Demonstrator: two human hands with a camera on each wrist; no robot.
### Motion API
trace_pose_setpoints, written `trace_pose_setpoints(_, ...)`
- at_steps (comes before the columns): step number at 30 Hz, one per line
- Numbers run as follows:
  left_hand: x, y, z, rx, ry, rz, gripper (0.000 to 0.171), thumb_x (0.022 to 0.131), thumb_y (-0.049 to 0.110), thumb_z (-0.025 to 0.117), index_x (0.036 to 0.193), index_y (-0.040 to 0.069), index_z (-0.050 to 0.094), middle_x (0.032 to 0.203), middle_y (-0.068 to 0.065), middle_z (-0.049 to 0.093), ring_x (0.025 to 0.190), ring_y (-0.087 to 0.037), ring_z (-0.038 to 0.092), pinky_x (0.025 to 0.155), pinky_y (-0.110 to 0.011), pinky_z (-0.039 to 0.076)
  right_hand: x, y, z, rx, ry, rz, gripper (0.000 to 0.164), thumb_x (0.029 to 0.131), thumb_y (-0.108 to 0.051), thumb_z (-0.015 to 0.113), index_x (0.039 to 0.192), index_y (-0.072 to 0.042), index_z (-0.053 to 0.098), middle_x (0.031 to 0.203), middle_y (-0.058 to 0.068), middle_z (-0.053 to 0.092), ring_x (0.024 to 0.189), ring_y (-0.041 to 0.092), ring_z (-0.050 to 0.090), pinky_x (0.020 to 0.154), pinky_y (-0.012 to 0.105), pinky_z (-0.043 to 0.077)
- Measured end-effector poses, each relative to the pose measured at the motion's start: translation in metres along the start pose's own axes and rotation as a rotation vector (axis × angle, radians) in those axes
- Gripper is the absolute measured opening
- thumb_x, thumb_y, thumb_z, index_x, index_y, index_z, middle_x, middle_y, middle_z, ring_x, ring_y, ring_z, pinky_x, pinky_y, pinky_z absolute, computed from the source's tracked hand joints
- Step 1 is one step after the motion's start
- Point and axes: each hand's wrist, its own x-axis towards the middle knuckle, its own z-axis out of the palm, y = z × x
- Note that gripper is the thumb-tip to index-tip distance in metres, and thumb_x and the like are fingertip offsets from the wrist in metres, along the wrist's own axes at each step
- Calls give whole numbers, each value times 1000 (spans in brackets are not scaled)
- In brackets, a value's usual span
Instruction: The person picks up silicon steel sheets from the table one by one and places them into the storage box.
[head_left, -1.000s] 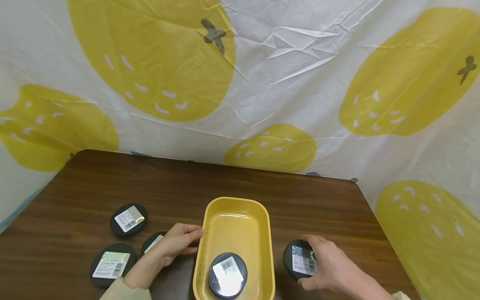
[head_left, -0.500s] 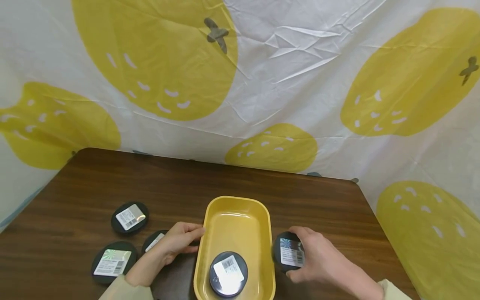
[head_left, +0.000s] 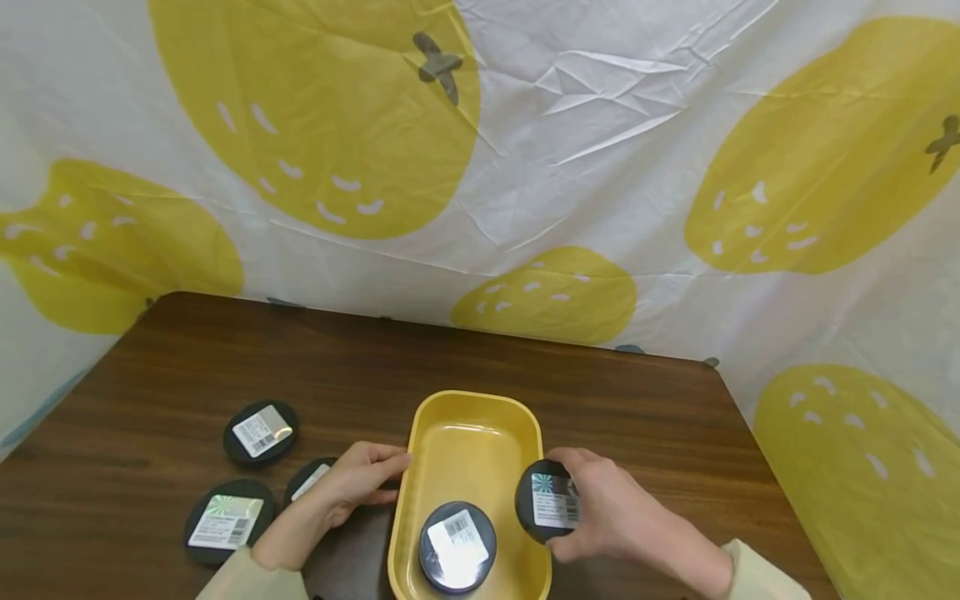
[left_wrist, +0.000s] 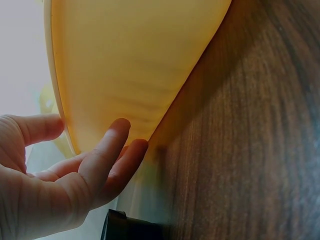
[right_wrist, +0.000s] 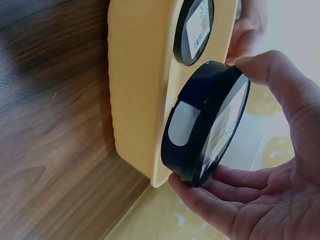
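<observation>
My right hand (head_left: 607,506) grips a round, flat black container (head_left: 534,502) with a silvery label, thumb on one side and fingers on the other. It is held over the right rim of the yellow tray (head_left: 414,467), tilted in the right wrist view, where a pale sticker (right_wrist: 184,124) shows on its side. A similar black container (head_left: 457,547) lies label up inside the tray. At the tray's left side is my left hand (head_left: 358,483); in the left wrist view its thumb touches the rim and its loosely extended fingers (left_wrist: 107,155) rest against the outer wall.
Left of the tray, more labelled black containers lie on the dark wooden table (head_left: 360,358): one at the back (head_left: 240,450), one in front (head_left: 198,546), and one partly hidden (head_left: 307,477) behind my left hand. A lemon-print cloth (head_left: 540,200) hangs behind the table.
My right hand has carried the black container leftward from the table right of the tray to over its right rim. My left hand has stayed at the tray's left side.
</observation>
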Motion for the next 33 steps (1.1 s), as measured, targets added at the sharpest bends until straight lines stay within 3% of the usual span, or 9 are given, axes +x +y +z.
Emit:
trace_pose_setpoints(16, 0, 1, 1, 3, 16, -11, 37, 95, 10, 51, 119, -18, 52, 113, -24, 60, 94, -21, 61, 75, -34, 55, 17, -16, 5, 38, -90, -6, 78, 56, -27, 83, 119, 5, 51, 105, 9, 58, 84, 17, 56, 73, 29, 52)
trace_pose_setpoints(33, -3, 2, 0, -14, -14, 10, 39, 95, 10, 50, 121, -19, 50, 115, -25, 59, 94, -19, 60, 76, -34, 55, 34, -38, 16, 36, -105, -103, 76, 54, -27, 84, 116, 2, 52, 101, 7, 58, 81, 15, 55, 72, 24, 50)
